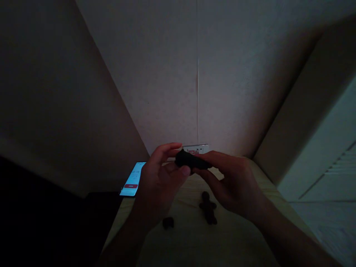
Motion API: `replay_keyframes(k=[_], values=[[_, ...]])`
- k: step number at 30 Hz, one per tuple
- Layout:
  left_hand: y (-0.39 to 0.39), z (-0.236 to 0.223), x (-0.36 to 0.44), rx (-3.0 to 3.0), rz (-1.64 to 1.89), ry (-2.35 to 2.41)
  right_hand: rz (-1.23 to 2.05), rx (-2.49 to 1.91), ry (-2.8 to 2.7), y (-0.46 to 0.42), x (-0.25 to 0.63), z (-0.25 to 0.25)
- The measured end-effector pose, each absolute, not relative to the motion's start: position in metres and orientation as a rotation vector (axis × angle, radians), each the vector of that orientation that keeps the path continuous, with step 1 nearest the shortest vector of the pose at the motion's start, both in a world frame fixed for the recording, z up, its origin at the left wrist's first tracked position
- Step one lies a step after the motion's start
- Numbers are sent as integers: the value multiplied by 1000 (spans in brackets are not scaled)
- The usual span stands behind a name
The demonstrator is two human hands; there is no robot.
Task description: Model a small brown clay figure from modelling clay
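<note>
Above the wooden tabletop I hold a dark, elongated lump (191, 160) between both hands; its kind does not show in the dim light. My left hand (160, 181) is closed on its left end, with the thumb below and fingers behind. My right hand (232, 178) pinches the narrower right end between thumb and fingers. Below the hands lies a small, dark, person-shaped figure (208, 208) with a round head and short arms. A smaller dark piece (168, 223) rests to its left, near my left wrist.
A phone with a lit screen (132, 181) lies at the table's left edge, partly behind my left hand. Behind the lump, a flat rectangular item with red markings (204, 148) stands near the wall (167, 92). A pale panel (319, 148) rises right of the wooden table (189, 244).
</note>
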State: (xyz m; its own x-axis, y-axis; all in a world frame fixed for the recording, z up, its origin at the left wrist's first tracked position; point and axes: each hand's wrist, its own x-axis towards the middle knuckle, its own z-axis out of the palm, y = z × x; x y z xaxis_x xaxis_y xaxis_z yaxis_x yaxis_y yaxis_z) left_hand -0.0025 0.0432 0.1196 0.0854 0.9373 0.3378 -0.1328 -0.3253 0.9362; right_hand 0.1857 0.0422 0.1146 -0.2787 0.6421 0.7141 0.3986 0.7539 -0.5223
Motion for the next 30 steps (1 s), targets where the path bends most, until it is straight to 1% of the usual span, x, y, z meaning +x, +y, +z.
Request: replay_keyframes(k=[3, 5, 7, 11, 14, 17, 21, 27, 30], values=[[41, 129, -6, 1647, 1420, 965, 279, -790, -1951, 43, 187, 113], [40, 133, -8, 1740, 1428, 987, 339, -792, -1965, 43, 187, 114], [40, 135, -9, 1693, 1418, 983, 499, -771, -1941, 41, 188, 117], [38, 132, -9, 1431, 1367, 905, 971, -655, -1736, 42, 187, 120], [39, 131, -8, 1276, 1361, 799, 1142, -583, -1583, 48, 184, 116], [41, 131, -6, 1263, 1371, 819, 1059, -609, -1454, 55, 181, 109], [45, 128, -6, 1334, 1392, 956, 795, -678, -1347, 57, 181, 105], [46, 122, -6, 1334, 1395, 906, 468, -768, -1639, 47, 186, 110], [44, 124, -5, 1308, 1393, 884, 506, -738, -1737, 44, 186, 110]])
